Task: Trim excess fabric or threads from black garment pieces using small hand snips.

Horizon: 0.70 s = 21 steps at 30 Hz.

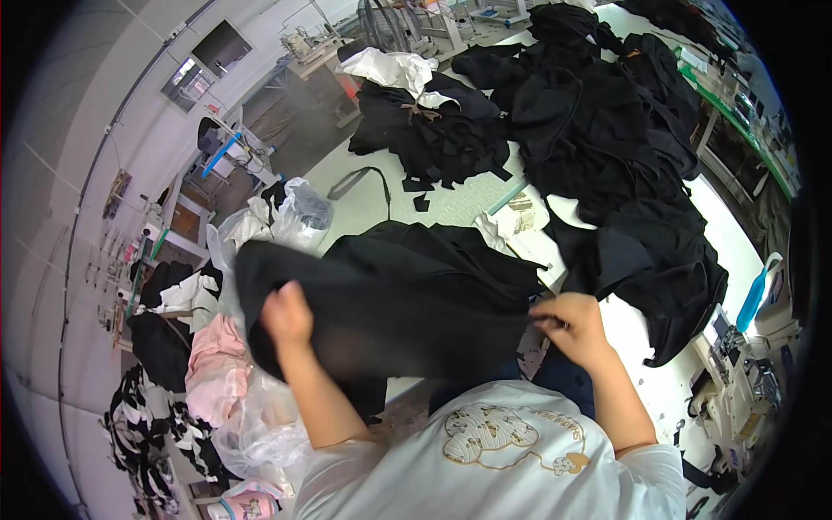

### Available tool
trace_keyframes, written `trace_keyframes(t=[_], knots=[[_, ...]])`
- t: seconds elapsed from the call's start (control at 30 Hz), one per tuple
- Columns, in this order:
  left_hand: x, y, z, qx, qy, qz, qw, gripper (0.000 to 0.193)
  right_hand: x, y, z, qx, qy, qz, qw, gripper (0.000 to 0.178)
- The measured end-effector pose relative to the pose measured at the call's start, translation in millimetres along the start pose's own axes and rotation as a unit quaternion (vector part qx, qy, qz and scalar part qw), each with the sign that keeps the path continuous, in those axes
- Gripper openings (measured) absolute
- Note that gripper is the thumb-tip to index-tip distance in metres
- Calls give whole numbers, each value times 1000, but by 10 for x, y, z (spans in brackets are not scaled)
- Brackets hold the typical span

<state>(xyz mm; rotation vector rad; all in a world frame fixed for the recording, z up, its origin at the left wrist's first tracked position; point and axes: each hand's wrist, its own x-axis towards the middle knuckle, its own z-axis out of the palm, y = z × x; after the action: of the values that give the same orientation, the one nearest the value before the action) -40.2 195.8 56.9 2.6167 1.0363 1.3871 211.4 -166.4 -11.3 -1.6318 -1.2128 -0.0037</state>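
A large piece of black fabric [407, 325] is stretched between my hands in front of my body, its left part raised and blurred by motion. My left hand [288, 319] is closed on it near the left end, the fingers partly smeared. At the right end, my right hand [574, 329] pinches the fabric's edge between thumb and fingers. Behind it, more black fabric [433, 251] lies gathered on the pale table [334, 173]. Just beyond my right hand are some white and printed papers [524, 230].
A big heap of black fabric [589, 121] covers the table's far right. Small black cut pieces [433, 156] lie at the far middle, with white cloth [390, 69] on top. Clear plastic bags [299, 212] and pink cloth [217, 368] are at left. A sewing machine [737, 399] stands at right.
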Motion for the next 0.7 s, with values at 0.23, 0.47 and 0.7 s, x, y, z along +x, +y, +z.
trace_keyframes(t=[0.23, 0.47, 0.7], knots=[[-261, -385, 1461, -87, -267, 129, 951, 40, -12, 759, 310, -91, -51, 187, 977, 20], [-22, -470, 1313, -71, -237, 240, 939, 27, 67, 778, 389, 16, 16, 205, 978, 22], [-320, 151, 1094, -181, -149, 19, 972, 16, 43, 827, 355, 60, 23, 288, 956, 30]])
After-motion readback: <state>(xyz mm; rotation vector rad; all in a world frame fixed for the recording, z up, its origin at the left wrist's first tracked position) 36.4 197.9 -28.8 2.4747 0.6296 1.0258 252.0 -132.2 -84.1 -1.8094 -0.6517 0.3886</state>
